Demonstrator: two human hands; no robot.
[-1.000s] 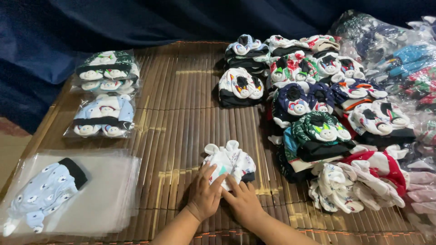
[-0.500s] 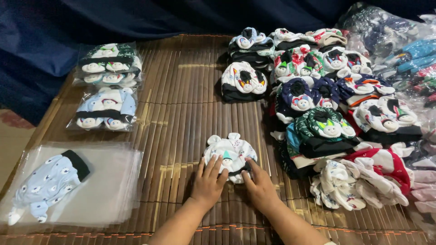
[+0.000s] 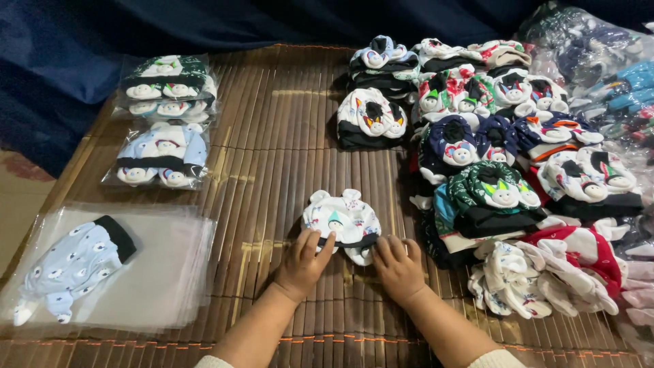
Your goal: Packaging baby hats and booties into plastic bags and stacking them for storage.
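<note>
While two sealed packs point(image 3: 165, 116) are stacked far left, the white baby set point(image 3: 343, 223) mid-mat is pressed flat by left hand point(image 3: 303, 262) and right hand point(image 3: 398, 267), fingers spread, unclamped; many unbagged sets point(image 3: 504, 163) seemingly remain.

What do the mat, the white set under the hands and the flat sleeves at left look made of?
Mat: thin brown slats, probably bamboo, matte. White printed baby set: soft knit fabric, likely cotton; it puckers. Flat sleeves: clear glossy plastic film, showing glare.
</note>
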